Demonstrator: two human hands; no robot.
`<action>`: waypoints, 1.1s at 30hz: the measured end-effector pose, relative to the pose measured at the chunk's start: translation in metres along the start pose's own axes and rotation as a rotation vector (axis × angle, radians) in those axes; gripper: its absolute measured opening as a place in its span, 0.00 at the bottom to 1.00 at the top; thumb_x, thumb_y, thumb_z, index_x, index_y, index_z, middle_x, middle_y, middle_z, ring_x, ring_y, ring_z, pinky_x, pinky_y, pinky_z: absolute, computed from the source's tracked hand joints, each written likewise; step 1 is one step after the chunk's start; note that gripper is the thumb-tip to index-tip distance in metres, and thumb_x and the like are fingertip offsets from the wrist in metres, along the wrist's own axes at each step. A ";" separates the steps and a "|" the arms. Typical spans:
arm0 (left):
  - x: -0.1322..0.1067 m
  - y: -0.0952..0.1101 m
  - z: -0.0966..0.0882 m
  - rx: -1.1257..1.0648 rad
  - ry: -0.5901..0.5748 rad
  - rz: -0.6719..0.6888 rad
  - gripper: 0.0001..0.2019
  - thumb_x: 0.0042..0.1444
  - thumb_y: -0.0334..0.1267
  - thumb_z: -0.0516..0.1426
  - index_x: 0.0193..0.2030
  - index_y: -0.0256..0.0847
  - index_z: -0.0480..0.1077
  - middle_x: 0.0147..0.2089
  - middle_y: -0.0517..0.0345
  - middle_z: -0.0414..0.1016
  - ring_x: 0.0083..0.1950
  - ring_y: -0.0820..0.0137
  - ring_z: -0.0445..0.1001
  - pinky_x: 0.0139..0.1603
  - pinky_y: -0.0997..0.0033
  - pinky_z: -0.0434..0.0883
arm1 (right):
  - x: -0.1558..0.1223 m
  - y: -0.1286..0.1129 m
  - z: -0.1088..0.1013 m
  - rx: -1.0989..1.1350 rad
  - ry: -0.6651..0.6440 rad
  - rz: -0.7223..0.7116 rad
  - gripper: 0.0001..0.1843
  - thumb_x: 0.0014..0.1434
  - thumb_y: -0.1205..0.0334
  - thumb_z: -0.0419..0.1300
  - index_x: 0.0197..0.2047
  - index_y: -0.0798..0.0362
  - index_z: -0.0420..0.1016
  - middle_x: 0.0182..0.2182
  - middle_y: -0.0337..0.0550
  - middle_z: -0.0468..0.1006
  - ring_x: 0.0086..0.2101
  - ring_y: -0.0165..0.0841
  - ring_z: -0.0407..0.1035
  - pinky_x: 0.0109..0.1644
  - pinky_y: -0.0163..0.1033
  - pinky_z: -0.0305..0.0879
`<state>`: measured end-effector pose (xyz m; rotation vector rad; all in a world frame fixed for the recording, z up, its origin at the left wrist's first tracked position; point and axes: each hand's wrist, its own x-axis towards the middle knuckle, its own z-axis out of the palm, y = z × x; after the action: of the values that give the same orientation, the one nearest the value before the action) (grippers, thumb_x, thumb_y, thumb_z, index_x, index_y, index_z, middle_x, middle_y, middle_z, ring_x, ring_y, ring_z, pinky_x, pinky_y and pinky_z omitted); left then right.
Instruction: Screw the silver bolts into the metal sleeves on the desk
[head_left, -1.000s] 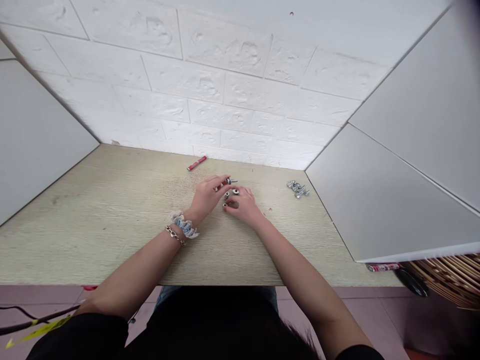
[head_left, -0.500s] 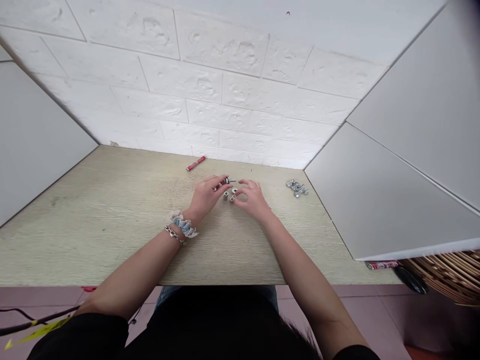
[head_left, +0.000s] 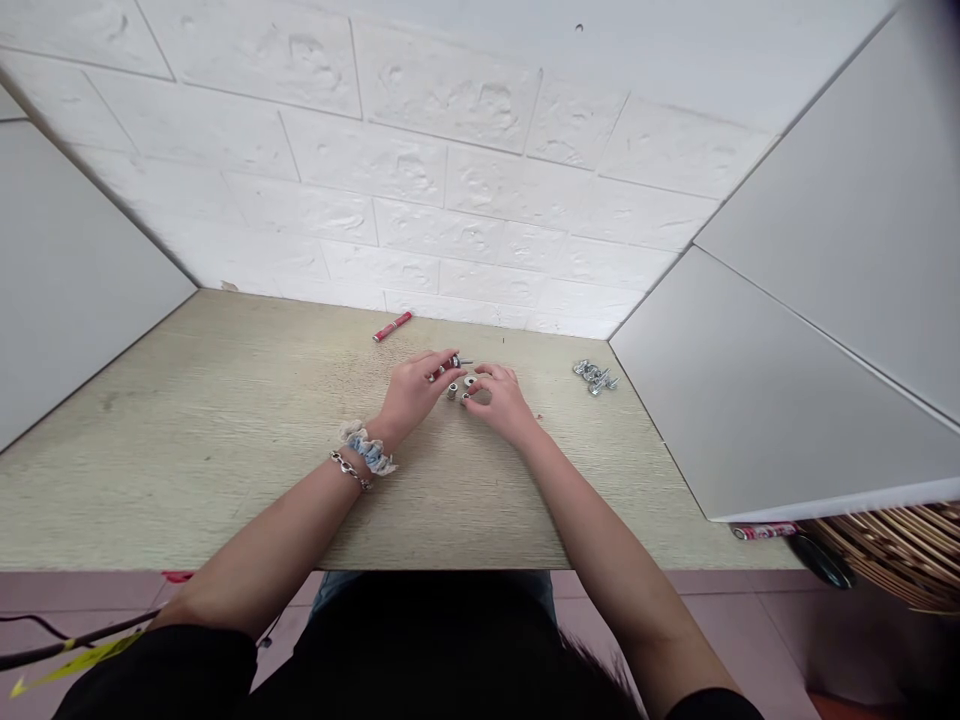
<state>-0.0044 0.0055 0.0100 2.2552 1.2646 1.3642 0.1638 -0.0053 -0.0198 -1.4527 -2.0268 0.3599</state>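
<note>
My left hand [head_left: 416, 390] is closed around a metal bolt [head_left: 463, 361], whose thin shaft points right past the fingertips. Something red shows between its fingers, partly hidden. To the right, my right hand [head_left: 501, 398] has thumb and forefinger curled onto a small metal nut [head_left: 466, 398] at the tabletop. Another small metal nut [head_left: 452, 391] stands between the hands. Just behind the right fingers lies a round metal washer [head_left: 470, 381]. These parts are tiny, so their exact shape is hard to see.
A red tube [head_left: 392, 327] lies near the back wall on the wooden table [head_left: 225, 430]. Several shiny metal pieces [head_left: 594, 376] are heaped at the right. White panels [head_left: 780, 380] flank the table. At the right front edge are another red tube [head_left: 765, 531] and a woven basket [head_left: 900, 550].
My right hand's thumb and forefinger have drawn in on the small nut, and the hand has lowered slightly. My left hand stays in place with the bolt.
</note>
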 end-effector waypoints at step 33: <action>0.000 0.001 -0.001 0.028 0.011 0.024 0.14 0.53 0.43 0.56 0.44 0.41 0.71 0.33 0.57 0.75 0.34 0.72 0.71 0.36 0.74 0.68 | -0.001 -0.001 0.003 -0.011 -0.078 0.009 0.09 0.49 0.57 0.59 0.33 0.51 0.75 0.47 0.46 0.65 0.50 0.40 0.55 0.55 0.49 0.52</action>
<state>-0.0046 0.0047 0.0108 2.2917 1.2723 1.3771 0.1616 -0.0059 -0.0218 -1.4760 -2.0873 0.4164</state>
